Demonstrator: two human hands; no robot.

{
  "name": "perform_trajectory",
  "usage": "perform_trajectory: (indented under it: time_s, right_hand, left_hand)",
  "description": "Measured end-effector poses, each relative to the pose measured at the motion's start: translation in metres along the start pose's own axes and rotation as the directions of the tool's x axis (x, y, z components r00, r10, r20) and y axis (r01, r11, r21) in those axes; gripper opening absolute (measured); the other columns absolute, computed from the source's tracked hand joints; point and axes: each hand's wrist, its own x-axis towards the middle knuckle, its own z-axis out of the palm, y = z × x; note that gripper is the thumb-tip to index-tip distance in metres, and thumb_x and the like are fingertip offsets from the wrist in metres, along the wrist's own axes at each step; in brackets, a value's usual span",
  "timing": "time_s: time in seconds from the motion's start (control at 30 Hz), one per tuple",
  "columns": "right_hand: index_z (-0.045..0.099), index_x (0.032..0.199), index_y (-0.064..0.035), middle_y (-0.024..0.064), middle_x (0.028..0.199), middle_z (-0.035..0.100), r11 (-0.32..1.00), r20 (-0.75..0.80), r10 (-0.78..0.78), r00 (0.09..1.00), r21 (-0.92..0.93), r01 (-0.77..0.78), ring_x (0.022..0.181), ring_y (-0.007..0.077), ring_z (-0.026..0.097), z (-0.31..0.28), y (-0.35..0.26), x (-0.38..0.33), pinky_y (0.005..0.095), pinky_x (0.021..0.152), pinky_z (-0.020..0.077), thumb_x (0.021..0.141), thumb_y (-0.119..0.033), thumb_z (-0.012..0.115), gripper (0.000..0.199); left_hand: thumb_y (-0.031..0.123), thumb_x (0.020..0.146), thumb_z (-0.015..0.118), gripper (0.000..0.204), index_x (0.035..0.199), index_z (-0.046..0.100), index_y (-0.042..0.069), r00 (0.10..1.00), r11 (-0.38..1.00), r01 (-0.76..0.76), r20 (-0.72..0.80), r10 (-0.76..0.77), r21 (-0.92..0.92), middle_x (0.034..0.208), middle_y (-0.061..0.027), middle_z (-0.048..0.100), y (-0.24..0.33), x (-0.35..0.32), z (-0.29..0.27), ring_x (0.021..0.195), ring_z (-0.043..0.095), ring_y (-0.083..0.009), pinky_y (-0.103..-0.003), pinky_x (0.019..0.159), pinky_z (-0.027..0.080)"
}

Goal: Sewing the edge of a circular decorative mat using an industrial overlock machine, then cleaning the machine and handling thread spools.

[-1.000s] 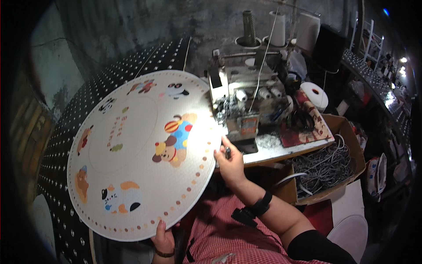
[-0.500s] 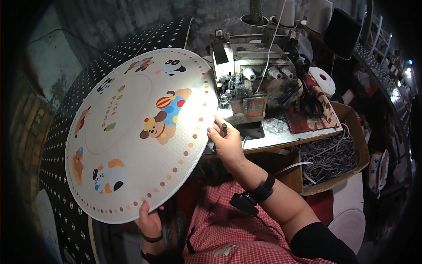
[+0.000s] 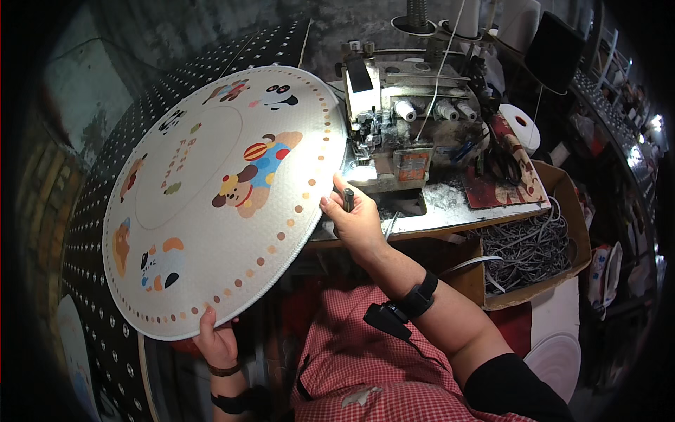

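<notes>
Mat [image 3: 204,225], round and pale, printed with cartoon animals, fills the left and centre of the frame. Left hand [image 3: 216,341] at lower left of centre: thumb on the printed face near the bottom rim, fingers passing underneath, rim pinched between; nearly all of the mat lies above this hand in the frame. Right hand [image 3: 358,221] just right of centre: thumb and forefinger pinching the mat's right edge, mat extending leftward from it. Small dark tool [image 3: 349,200] tucked in the same hand; its kind unclear.

Sewing machine [image 3: 418,133] at upper right of centre, close beside the mat's upper right edge. White roll [image 3: 519,128] and scissors [image 3: 505,167] right of the machine. Cardboard box [image 3: 581,243] below these, heaped with grey cord [image 3: 524,253]. Black dotted table [image 3: 271,53] behind the mat, upper left.
</notes>
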Motion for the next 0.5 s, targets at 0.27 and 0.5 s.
perform_trajectory:
  time_s: [0.27, 0.5]
  right_hand:
    - [0.023, 0.133, 0.0050, 0.0115, 0.113, 0.054, 0.997, 0.091, 0.076, 0.993, 0.004, -0.076, 0.099, 0.0096, 0.051, 0.012, 0.005, -0.005, 0.0228, 0.089, 0.0396, 0.084, 0.002, 0.052, 0.057]
    - [0.034, 0.126, 0.0086, 0.0132, 0.111, 0.056, 0.999, 0.048, 0.025, 0.999, -0.027, -0.024, 0.100, 0.0122, 0.053, 0.021, 0.007, -0.018, 0.0252, 0.090, 0.0408, 0.085, -0.002, 0.053, 0.047]
  left_hand:
    - [0.008, 0.079, 0.051, 0.047, 0.123, 0.036, 0.002, 0.996, 0.997, -0.073, -0.054, 0.071, -0.021, 0.111, -0.0115, 0.051, 0.009, 0.009, -0.015, 0.089, 0.057, -0.0210, -0.026, 0.051, 0.046]
    - [0.006, 0.079, 0.050, 0.054, 0.129, 0.030, 0.001, 0.996, 0.998, 0.005, -0.092, -0.010, -0.062, 0.124, -0.0130, 0.044, 0.026, -0.003, -0.061, 0.107, 0.050, -0.0247, -0.037, 0.079, 0.050]
